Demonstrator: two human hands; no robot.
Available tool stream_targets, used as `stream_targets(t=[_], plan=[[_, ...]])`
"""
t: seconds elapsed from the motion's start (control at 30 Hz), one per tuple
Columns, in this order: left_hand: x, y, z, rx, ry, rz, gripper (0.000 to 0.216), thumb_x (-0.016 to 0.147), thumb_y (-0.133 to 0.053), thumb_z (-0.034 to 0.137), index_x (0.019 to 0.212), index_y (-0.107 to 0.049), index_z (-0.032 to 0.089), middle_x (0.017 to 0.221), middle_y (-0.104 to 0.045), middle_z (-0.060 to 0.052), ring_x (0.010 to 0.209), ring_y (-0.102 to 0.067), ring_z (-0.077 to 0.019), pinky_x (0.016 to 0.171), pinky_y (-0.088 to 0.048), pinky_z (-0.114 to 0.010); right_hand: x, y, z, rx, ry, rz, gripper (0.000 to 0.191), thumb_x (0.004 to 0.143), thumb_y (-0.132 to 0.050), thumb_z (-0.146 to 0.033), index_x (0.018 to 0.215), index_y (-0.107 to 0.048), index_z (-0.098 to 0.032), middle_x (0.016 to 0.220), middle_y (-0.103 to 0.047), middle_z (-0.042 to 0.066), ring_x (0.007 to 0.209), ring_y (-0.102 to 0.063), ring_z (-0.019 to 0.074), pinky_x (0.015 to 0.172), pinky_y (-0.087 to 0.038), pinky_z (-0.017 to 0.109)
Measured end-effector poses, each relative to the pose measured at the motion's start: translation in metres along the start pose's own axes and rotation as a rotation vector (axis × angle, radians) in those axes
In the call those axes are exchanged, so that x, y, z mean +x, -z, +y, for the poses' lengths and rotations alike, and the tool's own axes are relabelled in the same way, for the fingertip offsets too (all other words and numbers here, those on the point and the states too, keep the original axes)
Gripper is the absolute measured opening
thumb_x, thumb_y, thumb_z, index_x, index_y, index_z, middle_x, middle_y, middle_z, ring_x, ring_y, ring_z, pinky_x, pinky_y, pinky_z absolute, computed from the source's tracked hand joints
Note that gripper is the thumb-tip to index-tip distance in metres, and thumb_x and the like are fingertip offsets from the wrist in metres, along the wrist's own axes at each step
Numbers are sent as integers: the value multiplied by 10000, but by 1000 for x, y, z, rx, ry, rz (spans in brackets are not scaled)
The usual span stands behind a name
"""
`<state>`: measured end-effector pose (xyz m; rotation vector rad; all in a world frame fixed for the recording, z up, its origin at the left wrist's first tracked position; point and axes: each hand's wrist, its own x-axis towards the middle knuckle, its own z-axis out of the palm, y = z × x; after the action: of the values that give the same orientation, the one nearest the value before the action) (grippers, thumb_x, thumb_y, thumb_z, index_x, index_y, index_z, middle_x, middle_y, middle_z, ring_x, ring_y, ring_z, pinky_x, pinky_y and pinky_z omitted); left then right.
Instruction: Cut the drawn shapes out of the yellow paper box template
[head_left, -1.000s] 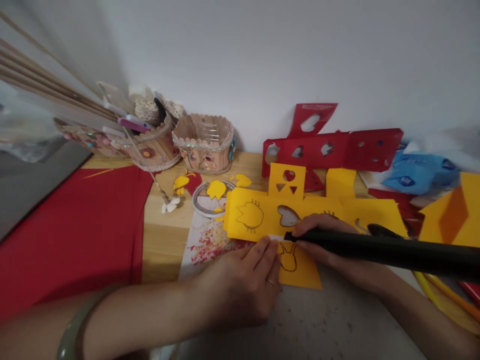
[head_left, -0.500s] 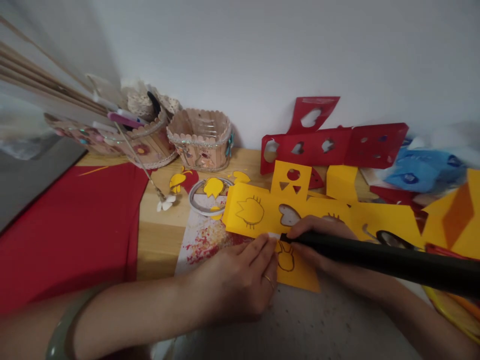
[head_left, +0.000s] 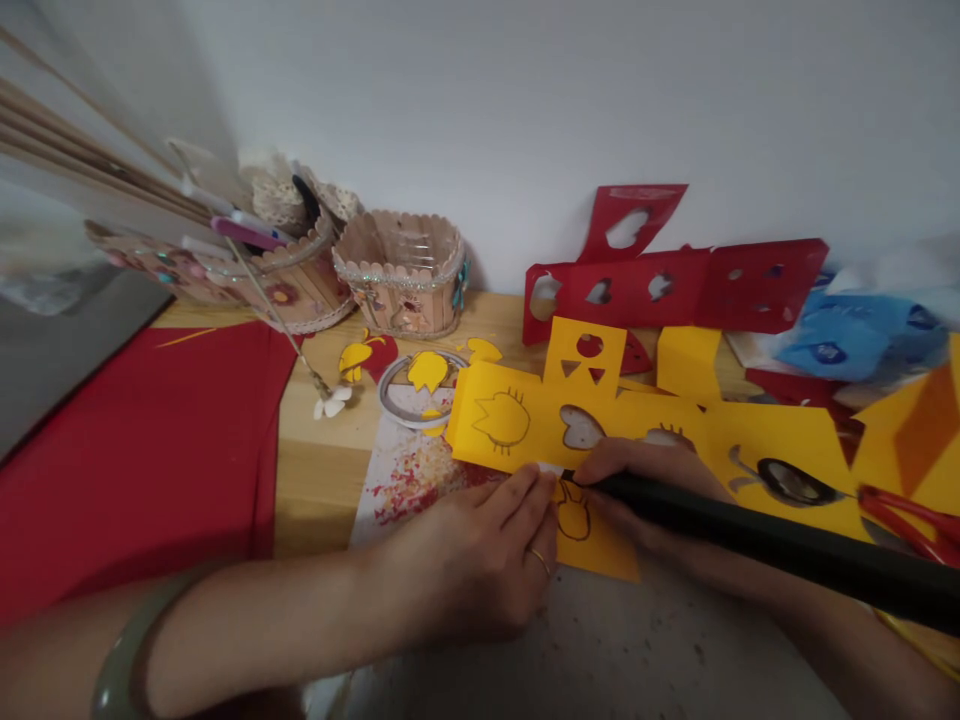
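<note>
My left hand point(head_left: 502, 545), with a ring on a finger, presses its closed fingers on the lower flap of a yellow card cutout point(head_left: 487, 385). A small whitish bit shows by its fingertips. My right hand point(head_left: 652, 475) is closed round a long black pen-like tool point(head_left: 750, 530). The tool's tip touches the card close to my left fingertips, above a pencilled rabbit-head outline point(head_left: 574, 517). On the card are a drawn chick head and cut-out hearts and triangles. My right hand hides part of the card, and the exact kind of tool cannot be made out.
Red card with cut-outs point(head_left: 675, 285) leans on the wall. Red-handled scissors point(head_left: 907, 520) lie at right, near a blue packet point(head_left: 862, 335). A roll of tape point(head_left: 386, 395), yellow scraps, red sheets point(head_left: 150, 450) and wooden-stick baskets point(head_left: 397, 300) are to the left.
The black tool's rear end has dipped lower, so more of the scissors shows behind it. Both hands stay in nearly the same place on the card.
</note>
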<state>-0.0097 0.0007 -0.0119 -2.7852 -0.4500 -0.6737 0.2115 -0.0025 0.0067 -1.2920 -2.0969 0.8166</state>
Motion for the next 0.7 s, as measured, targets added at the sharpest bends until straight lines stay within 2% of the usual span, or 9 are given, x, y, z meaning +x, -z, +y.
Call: stream_targets(t=[0.2,0.43,0.57,0.7], plan=[[0,0,-1,-20,8,-12,242,882,-479,146,1018,-652,43,1107,-682,-165,1049,-648,-265,835,-523,-339,1,2,7,64,37,-97,72,841,-565,-187,866,-606,-240,766,-668,-17,635,-624,120,565,-501,217],[0,-1,-1,-22,19,-37,219,888,-494,148,1014,-652,61,1117,-681,-151,1044,-653,-255,853,-517,-334,2,3,7,46,114,-108,120,824,-550,-121,862,-590,-227,757,-662,-28,627,-616,94,565,-482,181],[-1,-1,1,-26,21,-20,228,889,-476,134,1012,-651,54,1120,-678,-159,1044,-653,-256,840,-523,-333,3,3,7,48,124,-128,114,825,-525,-122,857,-574,-221,759,-657,-16,632,-621,104,566,-490,195],[-1,0,1,-29,26,-46,225,884,-537,179,1036,-645,53,1139,-671,-159,1068,-640,-261,855,-519,-334,2,3,9,29,120,-143,112,820,-524,-124,856,-567,-221,750,-647,-13,616,-608,109,549,-482,207]])
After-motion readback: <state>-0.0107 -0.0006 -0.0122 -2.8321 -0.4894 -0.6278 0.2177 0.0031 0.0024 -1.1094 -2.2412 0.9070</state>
